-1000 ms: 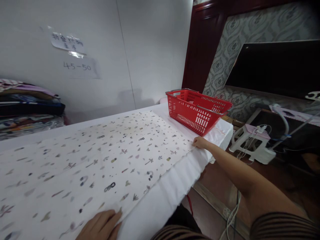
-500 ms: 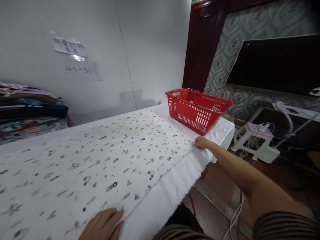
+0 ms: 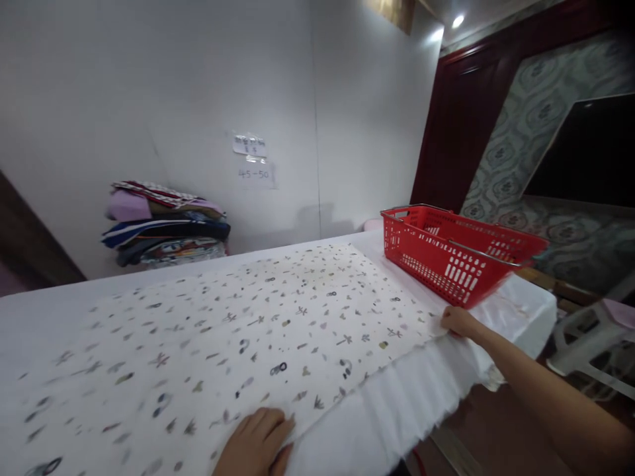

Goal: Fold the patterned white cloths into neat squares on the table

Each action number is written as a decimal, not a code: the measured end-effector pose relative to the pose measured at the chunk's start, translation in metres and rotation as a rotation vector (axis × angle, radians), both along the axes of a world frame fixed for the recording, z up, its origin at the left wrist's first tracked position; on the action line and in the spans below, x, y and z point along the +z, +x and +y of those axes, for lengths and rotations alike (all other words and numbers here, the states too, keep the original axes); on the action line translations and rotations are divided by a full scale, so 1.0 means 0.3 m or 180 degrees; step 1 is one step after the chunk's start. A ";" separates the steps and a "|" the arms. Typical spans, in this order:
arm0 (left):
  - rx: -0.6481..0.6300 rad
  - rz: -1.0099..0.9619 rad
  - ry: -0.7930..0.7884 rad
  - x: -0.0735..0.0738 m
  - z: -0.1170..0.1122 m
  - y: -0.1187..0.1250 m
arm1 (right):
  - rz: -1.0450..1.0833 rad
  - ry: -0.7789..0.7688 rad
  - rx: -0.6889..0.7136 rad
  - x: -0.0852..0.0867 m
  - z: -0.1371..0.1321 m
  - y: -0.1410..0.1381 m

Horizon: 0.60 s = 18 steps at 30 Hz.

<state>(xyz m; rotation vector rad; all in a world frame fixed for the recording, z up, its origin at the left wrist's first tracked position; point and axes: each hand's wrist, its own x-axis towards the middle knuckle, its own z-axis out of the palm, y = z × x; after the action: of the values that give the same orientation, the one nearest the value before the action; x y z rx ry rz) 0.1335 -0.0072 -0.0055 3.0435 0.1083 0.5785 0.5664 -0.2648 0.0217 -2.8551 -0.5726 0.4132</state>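
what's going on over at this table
A person has a white cloth printed with small dark motifs spread flat on a white-covered table. Their left hand lies flat on the cloth's near edge. Their right hand is at its right corner, though the grip is unclear, just in front of a red plastic basket. A stack of folded colourful fabrics sits against the wall.

L hand cut off at bottom, wall note unreadable
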 end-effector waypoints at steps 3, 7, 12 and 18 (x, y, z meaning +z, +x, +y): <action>0.0161 0.0260 -0.0174 0.026 -0.029 0.003 | 0.0084 -0.0013 0.0037 -0.027 -0.017 0.019; 0.0543 0.0591 -0.0409 0.037 -0.069 -0.003 | -0.0233 -0.0123 0.0362 -0.079 -0.043 0.062; 0.0760 0.0699 -0.0335 0.020 -0.094 0.010 | -0.1148 0.0120 0.1210 -0.116 -0.028 0.044; 0.0682 0.0718 0.0029 0.040 -0.113 0.141 | -0.0989 0.1097 0.2679 -0.083 0.020 -0.189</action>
<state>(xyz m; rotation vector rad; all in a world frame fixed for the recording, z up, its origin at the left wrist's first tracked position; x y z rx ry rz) 0.1758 -0.0412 0.0064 3.1161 0.4442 0.2415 0.5096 -0.2589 -0.0031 -2.2313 -1.7135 -0.0343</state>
